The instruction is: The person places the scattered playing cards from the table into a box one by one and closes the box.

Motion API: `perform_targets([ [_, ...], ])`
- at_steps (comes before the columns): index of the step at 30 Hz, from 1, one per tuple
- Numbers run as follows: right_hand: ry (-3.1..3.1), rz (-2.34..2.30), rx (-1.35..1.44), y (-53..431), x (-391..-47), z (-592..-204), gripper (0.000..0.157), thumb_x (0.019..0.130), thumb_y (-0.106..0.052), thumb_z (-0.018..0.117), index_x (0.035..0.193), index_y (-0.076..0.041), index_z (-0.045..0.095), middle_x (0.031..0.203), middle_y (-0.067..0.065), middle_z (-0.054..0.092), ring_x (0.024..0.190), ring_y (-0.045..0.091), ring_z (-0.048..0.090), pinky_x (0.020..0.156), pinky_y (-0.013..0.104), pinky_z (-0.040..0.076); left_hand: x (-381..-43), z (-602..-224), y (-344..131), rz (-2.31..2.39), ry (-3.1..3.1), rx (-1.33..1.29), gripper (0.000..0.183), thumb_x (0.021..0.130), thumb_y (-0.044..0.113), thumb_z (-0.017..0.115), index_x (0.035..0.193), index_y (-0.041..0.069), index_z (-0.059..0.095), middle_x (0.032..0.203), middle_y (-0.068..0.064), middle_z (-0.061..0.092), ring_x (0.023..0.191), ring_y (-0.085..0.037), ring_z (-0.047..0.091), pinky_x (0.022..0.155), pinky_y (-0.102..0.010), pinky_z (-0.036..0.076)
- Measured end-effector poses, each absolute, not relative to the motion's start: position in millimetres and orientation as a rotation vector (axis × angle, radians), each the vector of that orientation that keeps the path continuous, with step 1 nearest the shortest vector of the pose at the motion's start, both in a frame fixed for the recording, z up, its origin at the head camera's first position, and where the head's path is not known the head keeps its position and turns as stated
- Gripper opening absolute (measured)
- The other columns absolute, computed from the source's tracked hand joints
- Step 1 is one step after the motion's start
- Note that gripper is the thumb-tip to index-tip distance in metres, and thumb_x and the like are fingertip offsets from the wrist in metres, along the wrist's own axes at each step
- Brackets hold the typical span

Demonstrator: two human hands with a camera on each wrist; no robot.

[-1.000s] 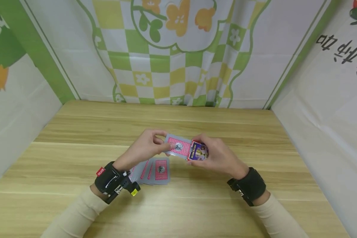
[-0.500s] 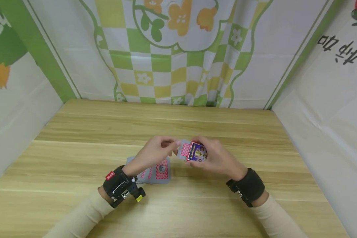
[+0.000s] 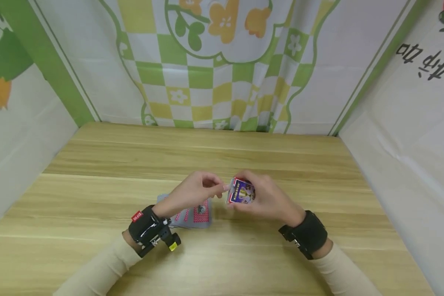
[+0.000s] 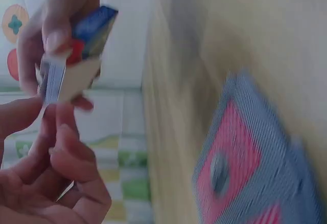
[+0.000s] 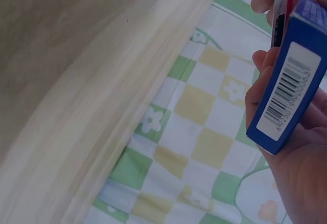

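Note:
My right hand (image 3: 271, 197) grips a small blue and red playing-card box (image 3: 243, 191) above the table, its mouth facing left. From that mouth the ends of a stack of playing cards (image 4: 53, 83) stick out a little, next to a pale flap (image 4: 80, 78). At this end my left hand (image 3: 194, 192) pinches the cards with thumb and fingertips. A barcode side of the box (image 5: 291, 88) faces the right wrist camera. Below the left hand, fanned playing cards (image 3: 201, 211) lie back up, red patterned with grey borders; the left forearm partly covers them.
The wooden table (image 3: 281, 255) has a checked green and yellow curtain (image 3: 222, 94) along its far edge. White cloth walls (image 3: 403, 135) stand at both sides. Each wrist wears a black strap (image 3: 311, 234) with a camera.
The left hand has moved right toward the box, and the card stack has slid from mostly exposed to nearly all inside. The right hand has stayed almost in place; the fanned cards are unmoved.

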State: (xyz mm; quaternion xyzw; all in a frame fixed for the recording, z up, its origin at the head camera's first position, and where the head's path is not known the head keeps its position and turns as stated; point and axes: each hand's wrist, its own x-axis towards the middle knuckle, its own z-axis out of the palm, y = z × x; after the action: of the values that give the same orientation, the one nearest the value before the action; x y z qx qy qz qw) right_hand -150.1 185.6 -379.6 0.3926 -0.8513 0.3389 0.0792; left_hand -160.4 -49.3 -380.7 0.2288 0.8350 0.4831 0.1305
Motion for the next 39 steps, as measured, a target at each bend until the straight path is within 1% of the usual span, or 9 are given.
perform_targets([
  [4,-2.564,0.987,1.114,187.7,-151.0,-378.1,0.062,0.069,-0.045,0.079,0.116,-0.012,0.053,0.088,-0.005,0.063,0.07,0.002,0.056,0.054,0.022,0.053,-166.3,-378.6,-61.5,0.985,2.652,0.8,0.014,0.084,0.03,0.071,0.093,0.019,0.071,0.086,0.0,0.068,0.08,-0.018,0.06,0.061,-0.035,0.05],
  [9,-2.595,0.954,1.098,188.1,-150.4,-376.7,0.063,0.069,-0.047,0.079,0.116,-0.013,0.053,0.09,-0.006,0.062,0.072,0.001,0.056,0.057,0.023,0.053,-164.6,-384.6,-72.4,0.308,2.755,0.876,0.056,0.067,0.041,0.083,0.112,0.013,0.064,0.102,-0.004,0.06,0.1,-0.026,0.05,0.073,-0.037,0.05],
  [12,-2.608,0.963,1.099,187.6,-150.0,-377.0,0.063,0.069,-0.048,0.079,0.116,-0.014,0.053,0.09,-0.007,0.062,0.072,0.001,0.056,0.057,0.022,0.053,-164.3,-388.9,-72.7,0.234,2.76,0.869,0.065,0.062,0.045,0.084,0.115,0.013,0.06,0.104,-0.004,0.056,0.1,-0.027,0.047,0.07,-0.038,0.05],
  [24,-2.604,0.947,1.148,186.2,-150.9,-381.2,0.062,0.071,-0.049,0.077,0.116,-0.014,0.053,0.087,-0.008,0.06,0.07,0.002,0.055,0.055,0.024,0.052,-165.8,-391.4,-67.0,0.218,2.836,0.858,0.065,0.06,0.041,0.086,0.112,0.014,0.059,0.103,-0.001,0.058,0.094,-0.021,0.045,0.07,-0.035,0.048],
  [27,-2.611,0.955,1.153,186.1,-150.1,-381.9,0.062,0.071,-0.049,0.077,0.117,-0.014,0.052,0.088,-0.008,0.06,0.072,0.001,0.055,0.057,0.024,0.053,-165.5,-391.1,-65.8,0.258,2.798,0.878,0.056,0.062,0.035,0.087,0.108,0.014,0.063,0.091,0.002,0.059,0.086,-0.018,0.049,0.065,-0.032,0.047],
  [31,-2.618,0.96,1.151,186.3,-149.5,-382.6,0.062,0.071,-0.047,0.078,0.118,-0.014,0.052,0.089,-0.009,0.06,0.073,0.001,0.055,0.058,0.024,0.053,-165.7,-386.9,-67.4,0.387,2.658,0.982,0.028,0.073,0.024,0.08,0.092,0.01,0.065,0.072,0.004,0.055,0.064,-0.011,0.05,0.055,-0.029,0.046],
  [33,-2.62,0.957,1.146,186.4,-149.7,-382.8,0.062,0.071,-0.047,0.078,0.117,-0.014,0.052,0.088,-0.008,0.06,0.072,0.002,0.055,0.058,0.024,0.053,-166.0,-382.4,-70.4,0.476,2.582,1.022,0.024,0.081,0.021,0.074,0.097,0.007,0.063,0.07,0.004,0.054,0.06,-0.01,0.051,0.055,-0.029,0.047],
  [37,-2.619,0.956,1.135,186.5,-150.4,-383.3,0.061,0.07,-0.047,0.078,0.115,-0.014,0.053,0.086,-0.008,0.06,0.07,0.002,0.056,0.056,0.024,0.052,-168.1,-370.6,-77.7,0.722,2.526,1.026,0.027,0.09,0.022,0.064,0.11,0.006,0.055,0.08,0.001,0.055,0.07,-0.012,0.054,0.065,-0.033,0.049],
  [39,-2.617,0.957,1.132,186.5,-150.4,-383.2,0.061,0.069,-0.046,0.079,0.115,-0.014,0.053,0.085,-0.007,0.061,0.069,0.002,0.056,0.055,0.024,0.053,-170.1,-365.1,-80.5,0.896,2.49,0.964,0.021,0.093,0.022,0.061,0.108,0.01,0.054,0.08,0.0,0.058,0.07,-0.013,0.057,0.064,-0.033,0.05],
])
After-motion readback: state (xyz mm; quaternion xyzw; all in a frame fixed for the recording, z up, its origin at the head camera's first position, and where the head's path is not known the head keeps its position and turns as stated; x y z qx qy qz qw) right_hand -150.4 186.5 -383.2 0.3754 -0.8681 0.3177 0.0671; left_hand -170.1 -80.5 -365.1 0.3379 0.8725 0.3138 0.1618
